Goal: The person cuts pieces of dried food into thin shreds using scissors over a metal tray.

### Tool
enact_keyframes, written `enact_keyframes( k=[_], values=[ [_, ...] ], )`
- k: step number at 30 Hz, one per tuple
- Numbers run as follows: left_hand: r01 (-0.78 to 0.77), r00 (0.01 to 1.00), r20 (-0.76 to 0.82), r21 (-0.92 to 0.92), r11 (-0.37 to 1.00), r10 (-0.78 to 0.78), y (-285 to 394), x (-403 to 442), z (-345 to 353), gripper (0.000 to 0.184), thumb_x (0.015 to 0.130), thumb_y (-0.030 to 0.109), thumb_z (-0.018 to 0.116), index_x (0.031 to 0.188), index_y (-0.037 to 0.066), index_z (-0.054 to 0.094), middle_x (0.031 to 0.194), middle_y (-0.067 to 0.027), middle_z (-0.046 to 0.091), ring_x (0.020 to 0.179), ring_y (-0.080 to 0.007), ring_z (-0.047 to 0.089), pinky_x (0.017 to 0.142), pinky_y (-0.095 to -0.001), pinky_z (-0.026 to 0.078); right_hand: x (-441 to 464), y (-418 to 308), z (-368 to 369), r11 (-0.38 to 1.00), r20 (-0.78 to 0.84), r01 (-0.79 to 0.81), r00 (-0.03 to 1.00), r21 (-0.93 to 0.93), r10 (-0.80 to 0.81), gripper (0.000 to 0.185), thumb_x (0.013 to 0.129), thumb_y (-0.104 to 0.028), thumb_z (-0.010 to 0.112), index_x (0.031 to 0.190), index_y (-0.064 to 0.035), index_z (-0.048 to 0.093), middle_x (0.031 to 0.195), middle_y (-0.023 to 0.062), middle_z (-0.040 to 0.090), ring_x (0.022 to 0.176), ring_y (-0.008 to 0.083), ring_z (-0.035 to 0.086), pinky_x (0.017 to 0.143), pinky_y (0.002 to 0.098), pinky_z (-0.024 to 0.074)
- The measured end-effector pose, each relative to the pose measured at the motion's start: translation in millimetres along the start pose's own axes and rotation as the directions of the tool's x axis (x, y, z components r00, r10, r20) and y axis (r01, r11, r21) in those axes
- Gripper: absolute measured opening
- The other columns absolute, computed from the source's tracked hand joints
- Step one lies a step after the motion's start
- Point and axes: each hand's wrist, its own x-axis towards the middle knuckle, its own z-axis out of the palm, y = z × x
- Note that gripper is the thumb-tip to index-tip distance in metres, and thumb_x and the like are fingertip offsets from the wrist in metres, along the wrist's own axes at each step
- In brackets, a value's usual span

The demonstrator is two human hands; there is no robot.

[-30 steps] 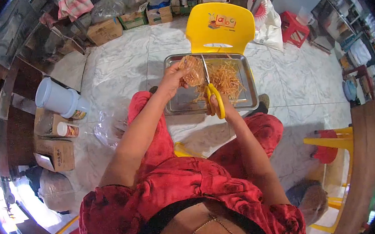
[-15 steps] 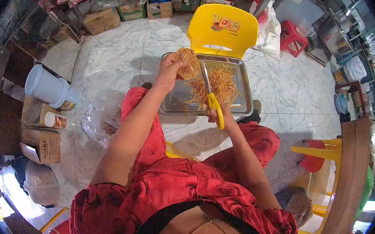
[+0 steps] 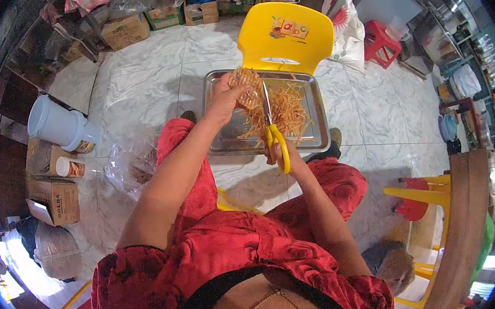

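Observation:
My left hand (image 3: 226,102) pinches a flat, brown, ridged dried piece (image 3: 246,89) over the left part of a metal tray (image 3: 226,140). Yellow-handled scissors (image 3: 278,142) are gripped in my right hand (image 3: 293,161) at the tray's near edge. Their blades point away from me, along the right edge of the dried piece; whether they touch it I cannot tell. Thin orange-brown strips (image 3: 290,111) lie heaped in the middle and right of the tray. Part of my right hand's fingers is hidden behind the handles.
A yellow chair (image 3: 284,29) stands at the tray's far side. Pale blue buckets (image 3: 52,119), a cardboard box (image 3: 61,202) and a clear plastic bag (image 3: 126,166) are on the left. A red stool (image 3: 381,45) and a wooden table edge (image 3: 465,223) are on the right.
The whole view has shifted slightly. The scissors have come a little closer to the dried piece, which my left hand still holds.

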Motion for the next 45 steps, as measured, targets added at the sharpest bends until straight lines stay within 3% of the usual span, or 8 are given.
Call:
enact_keyframes(
  k=[2, 4, 8, 20, 28, 36, 38, 45],
  values=[
    [-0.013, 1.0, 0.013, 0.003, 1.0, 0.013, -0.7, 1.4, 0.1, 0.036, 0.076, 0.0, 0.058, 0.111, 0.0, 0.048, 0.097, -0.0063, 0.059, 0.085, -0.0139, 0.059, 0.074, -0.0281, 0.049, 2.4, 7.2, -2.5, 0.993, 0.009, -0.042, 0.999, 0.11, 0.041, 0.055, 0.081, -0.042, 0.053, 0.116, -0.0033, 0.039, 0.081, 0.0036, 0.05, 0.058, 0.0101, 0.05, 0.046, 0.0233, 0.0443],
    [0.029, 0.999, 0.021, 0.027, 0.999, -0.029, 0.0, 2.8, 0.1, 0.037, 0.075, -0.001, 0.058, 0.11, 0.003, 0.048, 0.09, -0.0034, 0.06, 0.076, -0.0103, 0.059, 0.061, -0.0256, 0.051, -0.1, -2.1, -1.3, 0.991, 0.012, -0.048, 0.999, 0.129, 0.047, 0.052, 0.081, -0.04, 0.055, 0.116, -0.0043, 0.04, 0.077, 0.0021, 0.049, 0.056, 0.0093, 0.048, 0.045, 0.0226, 0.0433],
    [-0.033, 0.999, 0.03, 0.057, 0.998, 0.031, -4.7, 4.1, -0.1, 0.038, 0.075, -0.001, 0.058, 0.111, 0.002, 0.047, 0.094, -0.004, 0.059, 0.08, -0.0103, 0.058, 0.066, -0.0253, 0.049, -2.0, -5.6, 1.5, 0.976, -0.057, -0.16, 0.984, 0.147, 0.17, 0.042, 0.082, -0.03, 0.058, 0.114, -0.0071, 0.043, 0.066, -0.0021, 0.046, 0.049, 0.007, 0.044, 0.042, 0.0209, 0.0395],
    [-0.006, 1.0, -0.002, 0.019, 1.0, 0.006, -12.8, 5.3, 0.0, 0.038, 0.074, 0.003, 0.06, 0.11, 0.001, 0.046, 0.091, -0.0051, 0.058, 0.073, -0.0117, 0.058, 0.046, -0.0258, 0.051, -3.9, 4.6, -2.2, 0.998, -0.086, -0.022, 0.996, 0.053, 0.026, 0.037, 0.083, -0.029, 0.059, 0.109, -0.0071, 0.046, 0.064, -0.0033, 0.045, 0.046, 0.0061, 0.042, 0.041, 0.0203, 0.0375],
    [0.0, 0.999, 0.04, 0.158, 0.987, -0.006, -17.6, 3.6, 1.6, 0.034, 0.07, -0.002, 0.059, 0.104, -0.001, 0.053, 0.09, -0.0047, 0.058, 0.077, -0.011, 0.055, 0.07, -0.0256, 0.046, 1.3, -4.7, 0.7, 0.99, -0.151, -0.136, 0.979, 0.04, 0.141, 0.038, 0.083, -0.036, 0.057, 0.105, -0.0064, 0.048, 0.059, -0.0028, 0.044, 0.044, 0.0068, 0.043, 0.039, 0.0212, 0.0366],
    [0.008, 0.999, 0.048, 0.187, 0.982, -0.017, -21.7, 6.5, -0.1, 0.04, 0.07, -0.002, 0.061, 0.109, -0.002, 0.05, 0.096, -0.0065, 0.057, 0.083, -0.0131, 0.055, 0.073, -0.0254, 0.046, 0.3, 0.0, -0.6, 0.967, -0.182, -0.24, 0.95, 0.084, 0.252, 0.032, 0.084, -0.033, 0.056, 0.101, -0.0077, 0.049, 0.057, -0.0034, 0.043, 0.042, 0.0064, 0.041, 0.037, 0.0215, 0.0338],
    [0.041, 0.997, 0.056, 0.192, 0.981, -0.052, -18.0, 3.5, 3.5, 0.042, 0.07, -0.002, 0.061, 0.111, -0.002, 0.049, 0.098, -0.0068, 0.057, 0.085, -0.0134, 0.055, 0.075, -0.0255, 0.046, 6.2, 16.8, -9.3, 0.959, -0.076, -0.11, 0.988, 0.262, 0.134, 0.029, 0.084, -0.033, 0.056, 0.1, -0.0086, 0.05, 0.056, -0.0036, 0.042, 0.042, 0.0062, 0.04, 0.037, 0.0219, 0.0331],
    [0.154, 0.978, 0.116, 0.168, 0.974, -0.175, -17.4, -2.9, 7.0, 0.044, 0.073, -0.002, 0.059, 0.114, 0.001, 0.046, 0.101, -0.0064, 0.055, 0.091, -0.0142, 0.053, 0.08, -0.0264, 0.043, 0.9, -9.7, 3.7, 0.982, -0.221, -0.169, 0.958, 0.079, 0.182, 0.029, 0.084, -0.034, 0.055, 0.096, -0.0076, 0.052, 0.054, -0.0037, 0.041, 0.042, 0.0056, 0.038, 0.036, 0.0217, 0.0315]
  ],
)
